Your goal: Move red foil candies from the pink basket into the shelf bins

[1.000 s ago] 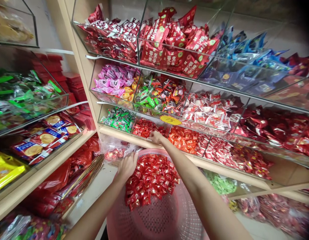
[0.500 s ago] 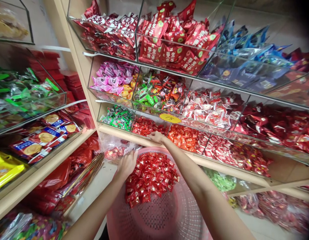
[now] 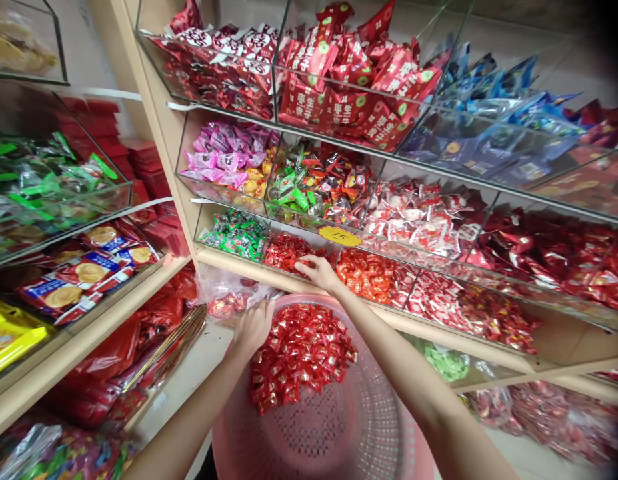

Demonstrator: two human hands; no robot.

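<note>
A pink perforated plastic basket [image 3: 383, 413] is tilted in front of me, with a heap of red-wrapped candies [image 3: 303, 353] on its far side. My left hand [image 3: 256, 327] is closed over the basket's left rim. Above the far rim, my right hand [image 3: 319, 272] reaches to the front of a bottom-row shelf bin of small red-wrapped candies [image 3: 283, 252]. Its fingers look parted and slightly bent, and no candy shows clearly between them. The palm side is hidden.
Green-wrapped candies [image 3: 239, 235] lie left of that bin, orange-red ones [image 3: 366, 275] right of it. A wooden shelf edge [image 3: 239, 265] runs behind the basket. A yellow price tag [image 3: 341, 236] hangs above. Clear-walled bins rise overhead; packaged biscuits [image 3: 83, 273] sit left.
My right hand has risen slightly at the red candy bin, and its fingers show more. The left hand keeps its place on the basket rim.
</note>
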